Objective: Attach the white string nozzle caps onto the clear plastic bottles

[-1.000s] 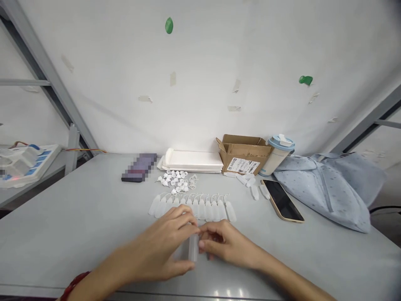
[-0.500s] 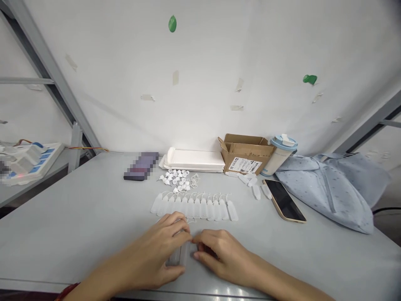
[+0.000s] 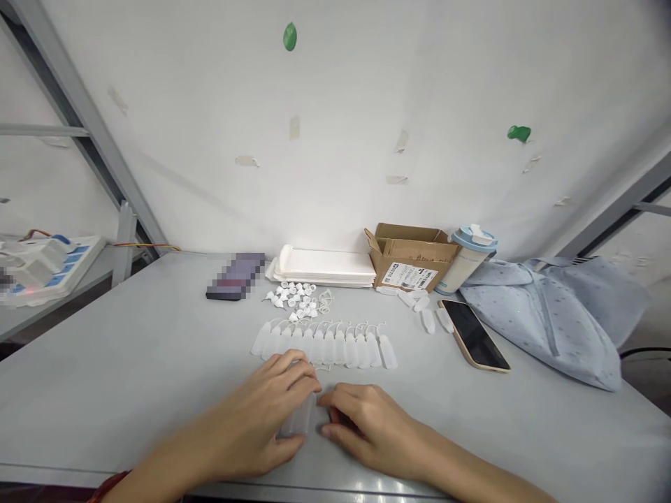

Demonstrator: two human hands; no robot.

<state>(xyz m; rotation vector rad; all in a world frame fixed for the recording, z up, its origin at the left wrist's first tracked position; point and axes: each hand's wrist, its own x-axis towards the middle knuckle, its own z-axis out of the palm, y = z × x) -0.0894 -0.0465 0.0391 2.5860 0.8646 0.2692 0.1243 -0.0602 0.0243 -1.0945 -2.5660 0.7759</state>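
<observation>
My left hand (image 3: 280,409) arches over a clear, box-like plastic piece (image 3: 300,419) on the table, fingers at its far end and thumb at its near end. Much of that piece is hidden under the palm. Close by its right side, my right hand (image 3: 361,423) rests with bent fingers, thumb and forefinger apart; nothing shows between them. Beyond both hands lies a row of flat translucent plastic bottles (image 3: 323,346) with thin cords at their far ends. Small white caps (image 3: 296,299), some with thin tips, are heaped behind the row, beside a bundle of cord loops (image 3: 326,301).
A stack of white boards (image 3: 330,264), an opened cardboard box (image 3: 414,255) and a lidded cup (image 3: 468,258) stand along the wall. To the right are loose translucent pieces (image 3: 428,321), a phone (image 3: 476,337) and a blue cloth bag (image 3: 550,314). A dark purple item (image 3: 238,276) lies back left.
My left hand's fingertips and thumb have shifted slightly over the clear plastic piece, and more of it shows. The right hand has stayed nearly in place.
</observation>
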